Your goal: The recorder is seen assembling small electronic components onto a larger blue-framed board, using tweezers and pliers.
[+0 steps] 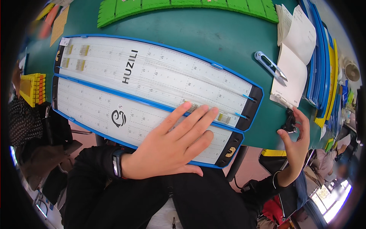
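A long, flat fishing rig case (103, 93) with blue edges lies unfolded across the table edge and my lap. Its white panels carry printed grids, fine clear lines and small rows of gold-coloured, hook-like pieces (84, 50). My left hand (179, 139) rests flat on its right part, fingers spread, fingertips over one row (192, 108) near the centre hinge. At the table's right edge, my right hand (297, 137) has thumb and fingers apart around a small black object (289, 121) whose kind I cannot make out. One fingertip is by a white, pen-like stick (284, 101).
Pale blue thread snips (268, 68) lie partly on an open notebook (290, 72) at right. A green foam board (183, 8) lies at the far edge. Blue and yellow boards (324, 72) stand beyond the notebook. A yellow-and-orange foam stack (33, 89) is at left.
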Tool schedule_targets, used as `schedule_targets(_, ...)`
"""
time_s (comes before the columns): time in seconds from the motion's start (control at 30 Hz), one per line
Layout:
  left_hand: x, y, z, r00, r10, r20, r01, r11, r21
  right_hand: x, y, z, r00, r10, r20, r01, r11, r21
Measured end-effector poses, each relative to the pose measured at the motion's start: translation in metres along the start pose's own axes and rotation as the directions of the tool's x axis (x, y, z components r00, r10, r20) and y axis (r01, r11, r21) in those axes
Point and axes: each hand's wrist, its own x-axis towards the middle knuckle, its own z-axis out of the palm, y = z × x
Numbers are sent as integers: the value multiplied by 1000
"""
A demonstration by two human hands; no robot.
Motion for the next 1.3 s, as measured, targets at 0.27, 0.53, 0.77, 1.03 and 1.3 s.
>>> schedule_targets(0.27,0,0,2,1000,-5,-6,5,1000,5,-10,-12,24,928,13,-372,220,787,577)
schedule_targets(0.53,6,-1,5,999,-43,-25,44,999,2,26,-86,96,844,-195,-500,511,6,860)
schedule_targets(0.77,5,-1,7,999,-45,-22,45,999,9,21,-101,105,843,90,-530,516,146,844)
schedule_targets(1.03,4,-2,7,999,-44,-13,44,999,24,22,-108,106,860,102,-501,449,316,836)
schedule_targets(1.3,6,-1,5,999,-48,-19,48,999,11,21,-102,104,838,198,-508,471,206,858)
